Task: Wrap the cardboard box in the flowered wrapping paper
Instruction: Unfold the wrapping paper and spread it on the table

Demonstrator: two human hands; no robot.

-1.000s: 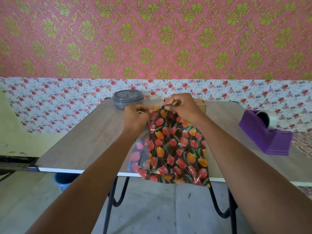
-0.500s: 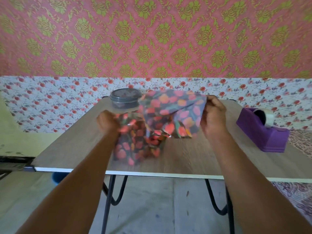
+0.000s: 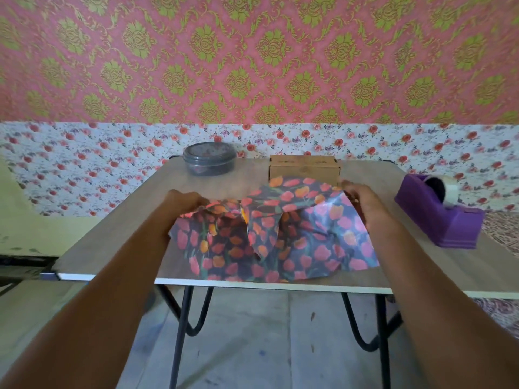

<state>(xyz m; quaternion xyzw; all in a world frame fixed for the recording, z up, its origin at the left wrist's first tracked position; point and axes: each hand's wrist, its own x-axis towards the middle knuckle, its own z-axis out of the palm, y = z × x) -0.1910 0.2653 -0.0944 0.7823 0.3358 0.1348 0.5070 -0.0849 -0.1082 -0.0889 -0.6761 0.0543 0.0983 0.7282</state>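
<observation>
Crumpled wrapping paper (image 3: 269,237) pinched at far corners by left hand (image 3: 184,199) and right hand (image 3: 362,197). Just beyond far edge sits cardboard box (image 3: 304,169), nearer right hand.

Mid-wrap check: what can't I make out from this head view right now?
Head view:
Cardboard box: lower front, hidden behind the raised flowered wrapping paper.
Left hand and right hand: fingertips, hidden by the paper they grip.
Grey container: contents, behind its dark lid.
Tape dispenser: tape's loose end, too blurred.
Table: right end, cut off by the frame edge.
</observation>
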